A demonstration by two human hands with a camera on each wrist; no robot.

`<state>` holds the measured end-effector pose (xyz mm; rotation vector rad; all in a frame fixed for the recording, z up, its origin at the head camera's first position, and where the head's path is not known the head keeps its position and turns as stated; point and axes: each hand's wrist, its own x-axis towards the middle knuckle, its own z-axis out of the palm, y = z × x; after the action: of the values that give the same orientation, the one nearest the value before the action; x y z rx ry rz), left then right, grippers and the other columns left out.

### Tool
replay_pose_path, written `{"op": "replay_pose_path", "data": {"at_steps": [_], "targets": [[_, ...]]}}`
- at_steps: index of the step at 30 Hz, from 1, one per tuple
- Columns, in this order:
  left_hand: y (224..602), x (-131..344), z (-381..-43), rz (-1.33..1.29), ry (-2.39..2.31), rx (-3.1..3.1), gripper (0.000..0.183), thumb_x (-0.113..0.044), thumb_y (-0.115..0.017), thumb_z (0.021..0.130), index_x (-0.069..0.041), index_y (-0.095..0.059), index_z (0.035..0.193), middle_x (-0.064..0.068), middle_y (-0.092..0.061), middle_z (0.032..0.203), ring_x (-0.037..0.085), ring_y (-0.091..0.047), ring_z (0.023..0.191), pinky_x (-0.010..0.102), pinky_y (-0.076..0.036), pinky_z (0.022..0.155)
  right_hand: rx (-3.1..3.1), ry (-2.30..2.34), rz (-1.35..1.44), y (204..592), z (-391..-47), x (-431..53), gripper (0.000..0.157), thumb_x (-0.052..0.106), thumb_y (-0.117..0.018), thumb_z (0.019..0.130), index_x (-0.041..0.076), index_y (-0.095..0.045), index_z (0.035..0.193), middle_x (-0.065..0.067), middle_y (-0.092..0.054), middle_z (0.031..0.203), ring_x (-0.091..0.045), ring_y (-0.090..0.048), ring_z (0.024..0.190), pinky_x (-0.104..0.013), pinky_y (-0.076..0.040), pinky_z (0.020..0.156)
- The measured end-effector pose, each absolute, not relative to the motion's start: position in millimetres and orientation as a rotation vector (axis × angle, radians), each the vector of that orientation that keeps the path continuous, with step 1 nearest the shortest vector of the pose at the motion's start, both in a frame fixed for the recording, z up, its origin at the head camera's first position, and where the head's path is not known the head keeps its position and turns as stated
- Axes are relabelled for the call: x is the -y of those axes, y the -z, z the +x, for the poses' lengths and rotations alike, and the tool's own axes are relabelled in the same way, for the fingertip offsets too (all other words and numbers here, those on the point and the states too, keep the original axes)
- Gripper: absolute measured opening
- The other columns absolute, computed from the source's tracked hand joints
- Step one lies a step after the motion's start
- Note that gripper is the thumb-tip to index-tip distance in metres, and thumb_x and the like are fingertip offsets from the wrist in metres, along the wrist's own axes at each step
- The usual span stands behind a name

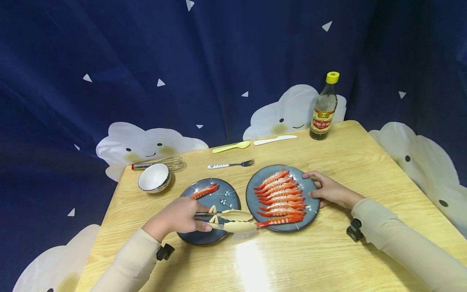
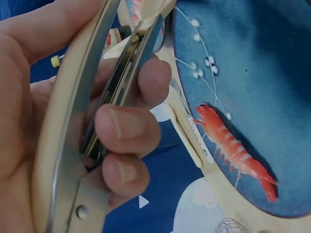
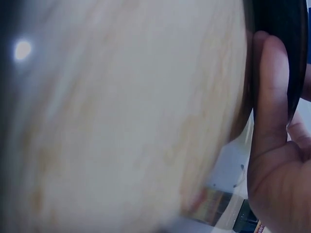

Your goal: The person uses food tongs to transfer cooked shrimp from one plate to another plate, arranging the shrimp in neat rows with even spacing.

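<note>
My left hand (image 1: pixel 182 215) grips a pair of cream-and-metal tongs (image 1: pixel 237 215) above the left blue plate (image 1: pixel 230 194). The tong tips reach the right plate and meet the tail of the nearest shrimp (image 1: pixel 282 220); I cannot tell whether they pinch it. Several more red-and-white shrimps (image 1: pixel 281 198) lie in a row on the right blue plate (image 1: pixel 260 177). My right hand (image 1: pixel 335 191) holds that plate's right rim, thumb on top, other fingers partly hidden. On the left plate a single shrimp (image 2: pixel 233 145) lies near the rim in the left wrist view.
A white bowl (image 1: pixel 154 177) and a whisk (image 1: pixel 173 163) are at the back left. Behind the plates lie a fork (image 1: pixel 233 164), a yellow spoon (image 1: pixel 231 147) and a white knife (image 1: pixel 275 140). A yellow-capped sauce bottle (image 1: pixel 323 109) stands at the back right, before a dark blue curtain (image 1: pixel 219 61).
</note>
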<state>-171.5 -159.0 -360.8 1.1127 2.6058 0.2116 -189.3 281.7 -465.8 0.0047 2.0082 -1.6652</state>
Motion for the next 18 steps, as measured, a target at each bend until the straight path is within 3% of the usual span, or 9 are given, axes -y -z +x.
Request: {"op": "replay_pose_path", "data": {"at_steps": [4,10,18], "targets": [[357.8,153.7,-172.8,1.123,-0.176,-2.575,0.049,-0.054,-0.06,0.071,-0.017,-0.066,0.103,-0.008,-0.063,0.098,0.011,-0.058,0.089,0.033,-0.043,0.076,-2.003,1.673,0.007,466.3,-189.0,-281.0,0.06,-0.001,-0.054,0.082,0.016,-0.024,0.131,-0.024,-0.047,0.112,-0.033,-0.06,0.079,-0.046,-0.047,0.056],[359.6,144.6,-174.9,1.2,-0.163,-2.535,0.03,-0.05,-0.061,0.073,-0.023,-0.068,0.085,-0.017,-0.06,0.071,0.002,-0.05,0.058,0.028,-0.042,0.057,-2.002,1.679,-0.006,467.2,-188.2,-280.6,0.06,-0.001,-0.053,0.082,0.016,-0.024,0.131,-0.025,-0.046,0.114,-0.032,-0.06,0.08,-0.046,-0.047,0.057],[355.4,144.2,-178.5,1.247,-0.161,-2.539,0.026,-0.047,-0.062,0.073,-0.024,-0.068,0.085,-0.018,-0.061,0.078,0.002,-0.055,0.066,0.029,-0.044,0.063,-1.985,1.692,0.0,469.4,-190.2,-282.2,0.06,-0.002,-0.053,0.082,0.016,-0.024,0.131,-0.025,-0.046,0.114,-0.034,-0.06,0.078,-0.046,-0.047,0.056]]}}
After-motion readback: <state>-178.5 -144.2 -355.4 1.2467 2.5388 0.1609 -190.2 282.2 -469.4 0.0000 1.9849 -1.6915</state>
